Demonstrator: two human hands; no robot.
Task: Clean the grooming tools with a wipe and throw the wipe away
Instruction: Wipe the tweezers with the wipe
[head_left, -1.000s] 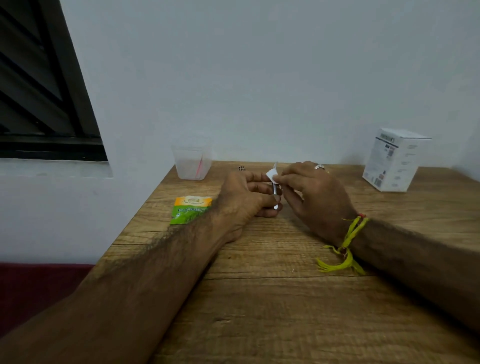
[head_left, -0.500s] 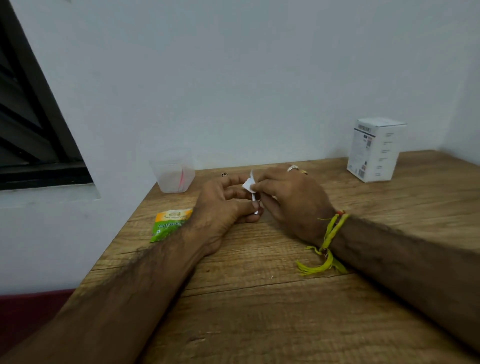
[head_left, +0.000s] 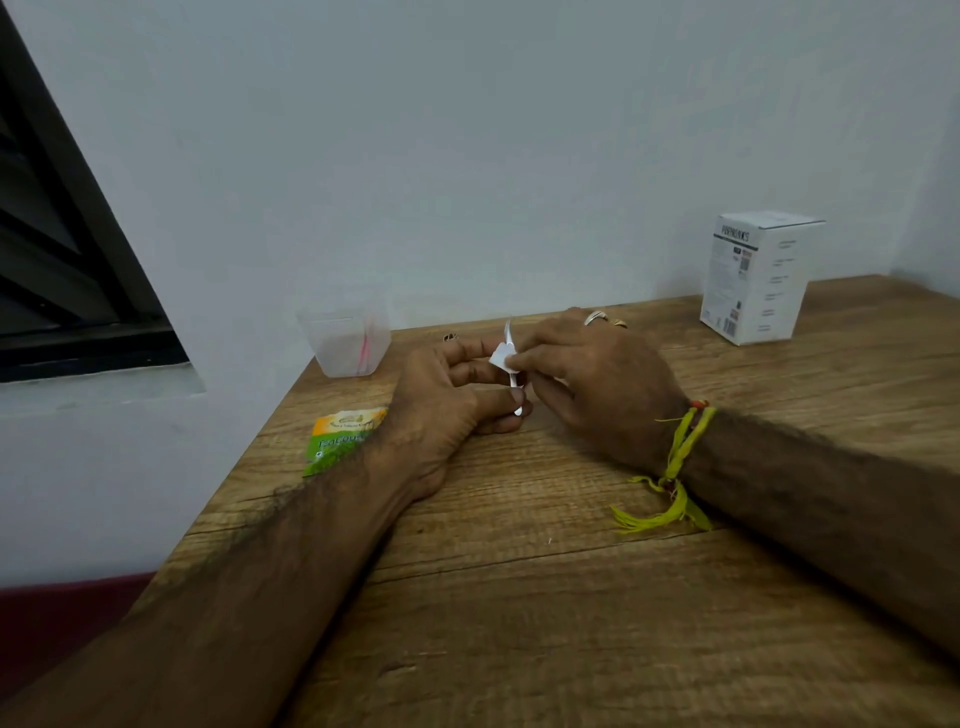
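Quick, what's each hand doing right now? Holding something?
Left hand: fingers curled, pinching the small metal tool near its lower end.
Right hand: pinching the white wipe against the tool.

Slim metal tool (head_left: 514, 384) near upright above table; small white wipe (head_left: 500, 357) folded around its middle.

Bare table (head_left: 519, 597) toward the camera, cup (head_left: 347, 343) and sachet (head_left: 340, 439) left, box (head_left: 756, 278) far right, wall behind.
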